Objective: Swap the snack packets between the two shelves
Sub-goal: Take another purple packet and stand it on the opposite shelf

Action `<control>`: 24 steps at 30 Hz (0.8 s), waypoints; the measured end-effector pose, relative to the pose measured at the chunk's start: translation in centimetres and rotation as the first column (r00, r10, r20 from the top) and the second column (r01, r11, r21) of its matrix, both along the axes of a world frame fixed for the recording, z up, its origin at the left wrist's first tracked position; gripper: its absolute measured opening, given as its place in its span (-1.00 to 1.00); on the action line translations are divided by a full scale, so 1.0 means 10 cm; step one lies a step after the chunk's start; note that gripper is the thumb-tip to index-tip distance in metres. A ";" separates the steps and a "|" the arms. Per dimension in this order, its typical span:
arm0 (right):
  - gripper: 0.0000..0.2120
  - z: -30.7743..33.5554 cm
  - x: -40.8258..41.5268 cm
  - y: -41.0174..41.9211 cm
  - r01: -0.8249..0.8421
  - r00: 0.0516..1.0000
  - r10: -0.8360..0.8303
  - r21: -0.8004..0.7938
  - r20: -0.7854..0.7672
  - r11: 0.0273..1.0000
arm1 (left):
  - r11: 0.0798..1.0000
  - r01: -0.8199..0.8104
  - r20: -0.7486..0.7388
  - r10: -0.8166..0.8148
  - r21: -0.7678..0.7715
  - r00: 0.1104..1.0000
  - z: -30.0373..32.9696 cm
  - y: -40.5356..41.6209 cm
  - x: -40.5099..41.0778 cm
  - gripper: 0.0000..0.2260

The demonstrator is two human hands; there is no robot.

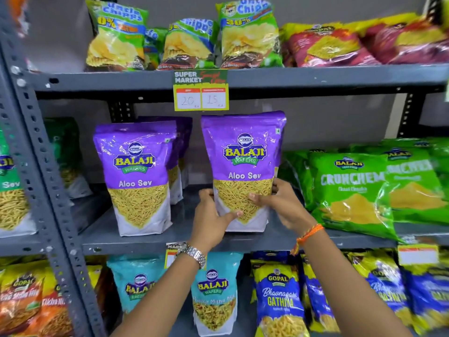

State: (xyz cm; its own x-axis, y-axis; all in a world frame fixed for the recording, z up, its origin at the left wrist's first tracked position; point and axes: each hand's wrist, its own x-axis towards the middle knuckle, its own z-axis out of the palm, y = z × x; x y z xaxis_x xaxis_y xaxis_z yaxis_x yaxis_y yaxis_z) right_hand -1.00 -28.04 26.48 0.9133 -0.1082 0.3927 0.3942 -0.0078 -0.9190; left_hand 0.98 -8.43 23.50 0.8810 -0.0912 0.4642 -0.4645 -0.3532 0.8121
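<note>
A purple Aloo Sev packet (243, 152) stands upright on the middle shelf (145, 242). My left hand (211, 220) grips its lower left side, thumb across the front. My right hand (279, 203) holds its lower right side, thumb pressed on the front. A second purple Aloo Sev packet (138, 176) stands to the left, with more purple packets (181, 152) behind it. On the shelf below stand two teal Balaji packets (213, 293), (138, 285), partly hidden by my left forearm.
Green Crunchem packets (352, 190) lie right of my hands. The top shelf holds Uncle Chipps bags (247, 35) and red packets (330, 47). A price tag (201, 90) hangs above. Blue Gopal Gathiya packets (277, 295) stand at lower right. A grey upright post (48, 166) rises at left.
</note>
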 end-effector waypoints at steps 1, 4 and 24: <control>-0.64 -0.01 -0.01 -0.07 0.001 1.000 -0.001 0.001 0.000 1.000 | 1.000 0.003 -0.004 -0.003 0.005 1.000 0.00 -0.06 0.00 -0.35; -0.63 -0.06 0.00 -0.23 0.007 1.000 -0.007 0.000 -0.005 1.000 | 1.000 -0.005 0.008 0.005 0.017 1.000 -0.01 -0.22 -0.02 -0.34; -0.50 -0.18 0.17 -0.48 -0.038 0.997 0.038 0.000 -0.066 0.999 | 0.994 -0.026 0.015 0.024 0.104 1.000 -0.12 -0.38 0.07 -0.31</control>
